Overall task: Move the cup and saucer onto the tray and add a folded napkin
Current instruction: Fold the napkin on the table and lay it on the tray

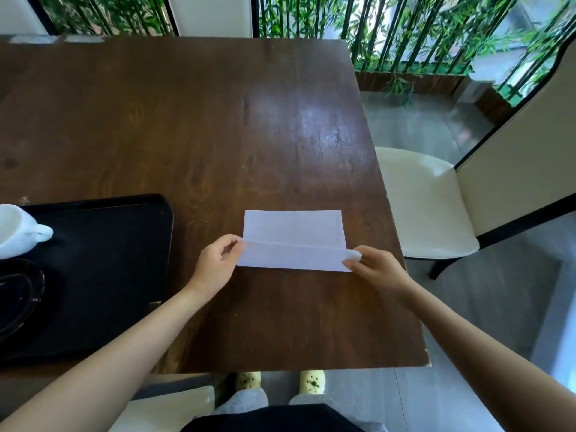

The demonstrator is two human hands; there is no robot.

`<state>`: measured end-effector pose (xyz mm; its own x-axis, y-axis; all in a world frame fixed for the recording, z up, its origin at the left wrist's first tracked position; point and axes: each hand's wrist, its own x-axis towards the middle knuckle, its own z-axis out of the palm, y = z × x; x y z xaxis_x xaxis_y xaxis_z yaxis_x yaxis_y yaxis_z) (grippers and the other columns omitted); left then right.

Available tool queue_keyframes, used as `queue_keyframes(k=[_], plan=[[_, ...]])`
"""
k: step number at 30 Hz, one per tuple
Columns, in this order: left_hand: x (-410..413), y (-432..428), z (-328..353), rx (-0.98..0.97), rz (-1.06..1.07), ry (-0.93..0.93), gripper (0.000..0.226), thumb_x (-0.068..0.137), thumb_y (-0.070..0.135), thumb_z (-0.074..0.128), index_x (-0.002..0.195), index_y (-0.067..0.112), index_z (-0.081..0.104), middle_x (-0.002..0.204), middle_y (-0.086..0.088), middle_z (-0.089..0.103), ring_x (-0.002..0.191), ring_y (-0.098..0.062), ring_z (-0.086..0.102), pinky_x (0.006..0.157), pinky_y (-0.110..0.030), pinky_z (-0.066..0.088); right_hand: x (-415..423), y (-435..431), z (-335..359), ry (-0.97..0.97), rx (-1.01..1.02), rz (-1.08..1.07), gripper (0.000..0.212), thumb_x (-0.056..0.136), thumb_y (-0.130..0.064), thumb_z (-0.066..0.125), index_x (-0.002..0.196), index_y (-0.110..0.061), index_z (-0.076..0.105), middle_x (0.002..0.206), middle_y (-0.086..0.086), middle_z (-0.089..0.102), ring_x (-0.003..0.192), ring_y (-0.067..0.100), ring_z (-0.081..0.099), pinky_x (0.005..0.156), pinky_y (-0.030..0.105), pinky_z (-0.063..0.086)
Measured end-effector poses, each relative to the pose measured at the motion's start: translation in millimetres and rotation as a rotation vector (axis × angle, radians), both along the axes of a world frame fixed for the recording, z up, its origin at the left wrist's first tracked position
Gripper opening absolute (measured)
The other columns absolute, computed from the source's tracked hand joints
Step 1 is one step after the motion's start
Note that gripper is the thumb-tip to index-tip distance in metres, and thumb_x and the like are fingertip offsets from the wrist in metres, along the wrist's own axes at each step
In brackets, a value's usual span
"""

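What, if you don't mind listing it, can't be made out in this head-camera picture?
- Cup: its left part is cut off by the frame's left edge, so its contents are unseen.
- Saucer: dark on the dark tray, also cut off at the left edge; its outline is unclear.
- Napkin: its near corners are covered by the left hand and right hand.

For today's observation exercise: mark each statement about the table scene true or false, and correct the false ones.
1. The white paper napkin lies on the black tray. False: it lies on the brown wooden table.
2. Both hands hold the napkin's near edge. True: left hand, right hand.
3. The white ceramic cup sits over the tray. True.
4. The napkin is crumpled into a ball. False: it lies flat, partly folded.
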<state>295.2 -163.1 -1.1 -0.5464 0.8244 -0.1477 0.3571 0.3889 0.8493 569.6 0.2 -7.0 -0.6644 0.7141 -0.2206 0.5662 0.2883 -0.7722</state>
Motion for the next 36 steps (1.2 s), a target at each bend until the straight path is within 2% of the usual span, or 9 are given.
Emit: queue_keyframes(k=[2, 7, 11, 13, 17, 24, 28, 32, 36], plan=[[0, 9, -1, 0.043, 0.067, 0.002, 0.017, 0.094, 0.035, 0.047, 0.096, 0.021, 0.057, 0.091, 0.011, 0.059, 0.087, -0.006, 0.058, 0.062, -0.006, 0.041, -11, 6, 1, 0.102, -0.059, -0.142, 0.027, 0.089, -0.035, 0.058, 0.069, -0.017, 0.056, 0.061, -0.011, 0.053, 0.056, 0.000, 0.046, 0.053, 0.010, 0.037], [0, 43, -7, 0.074, 0.206, 0.068, 0.016, 0.096, 0.035, 0.041, 0.094, 0.022, 0.048, 0.082, 0.016, 0.052, 0.076, -0.002, 0.054, 0.055, -0.006, 0.037, -51, 13, -4, 0.130, 0.024, -0.394, 0.030, 0.095, -0.032, 0.048, 0.069, -0.017, 0.045, 0.061, -0.007, 0.044, 0.056, 0.008, 0.038, 0.049, 0.015, 0.033], [-3, 75, -17, 0.034, 0.336, 0.124, 0.019, 0.098, 0.030, 0.033, 0.091, 0.016, 0.045, 0.077, 0.001, 0.053, 0.066, -0.013, 0.051, 0.057, -0.026, 0.037, -83, 19, -14, 0.034, 0.115, -0.554, 0.030, 0.098, -0.039, 0.035, 0.085, -0.015, 0.047, 0.070, -0.006, 0.053, 0.059, 0.007, 0.049, 0.049, 0.021, 0.033], [-4, 85, -25, -0.040, 0.362, 0.180, 0.023, 0.099, 0.031, 0.030, 0.093, 0.014, 0.045, 0.080, -0.002, 0.054, 0.070, -0.022, 0.052, 0.060, -0.032, 0.042, -95, 24, -18, -0.051, 0.193, -0.609, 0.032, 0.098, -0.039, 0.032, 0.084, -0.014, 0.045, 0.072, -0.002, 0.055, 0.061, 0.016, 0.052, 0.054, 0.029, 0.038], [-9, 94, -36, -0.161, 0.344, 0.379, 0.026, 0.099, 0.031, 0.027, 0.095, 0.012, 0.045, 0.076, 0.000, 0.052, 0.064, -0.020, 0.049, 0.058, -0.030, 0.037, -106, 29, -26, -0.203, 0.307, -0.621, 0.031, 0.100, -0.036, 0.032, 0.085, -0.012, 0.045, 0.071, 0.001, 0.056, 0.064, 0.027, 0.059, 0.063, 0.036, 0.047], [-6, 96, -41, -0.260, 0.292, 0.583, 0.028, 0.099, 0.029, 0.028, 0.095, 0.010, 0.048, 0.079, -0.009, 0.065, 0.062, -0.024, 0.058, 0.054, -0.028, 0.034, -109, 30, -32, -0.283, 0.495, -0.574, 0.029, 0.099, -0.027, 0.037, 0.081, -0.007, 0.049, 0.067, 0.009, 0.061, 0.058, 0.029, 0.058, 0.055, 0.036, 0.045], [-5, 96, -42, -0.263, 0.267, 0.614, 0.029, 0.100, 0.026, 0.029, 0.094, 0.006, 0.048, 0.082, -0.013, 0.066, 0.069, -0.035, 0.063, 0.056, -0.034, 0.038, -109, 29, -35, -0.344, 0.598, -0.569, 0.025, 0.097, -0.022, 0.042, 0.079, -0.006, 0.051, 0.069, 0.011, 0.060, 0.067, 0.031, 0.054, 0.066, 0.039, 0.038], [-6, 97, -40, -0.213, 0.238, 0.636, 0.025, 0.098, 0.020, 0.036, 0.091, 0.003, 0.052, 0.079, -0.016, 0.066, 0.070, -0.034, 0.061, 0.065, -0.040, 0.041, -107, 27, -42, -0.379, 0.605, -0.601, 0.025, 0.097, -0.023, 0.043, 0.085, -0.004, 0.054, 0.077, 0.012, 0.061, 0.073, 0.029, 0.052, 0.069, 0.040, 0.038], [-7, 98, -38, -0.216, 0.266, 0.567, 0.024, 0.097, 0.023, 0.040, 0.099, 0.005, 0.054, 0.094, -0.014, 0.065, 0.083, -0.028, 0.060, 0.076, -0.037, 0.044, -107, 29, -42, -0.394, 0.571, -0.597, 0.027, 0.098, -0.026, 0.039, 0.095, -0.004, 0.055, 0.090, 0.012, 0.061, 0.084, 0.029, 0.053, 0.076, 0.039, 0.037]])
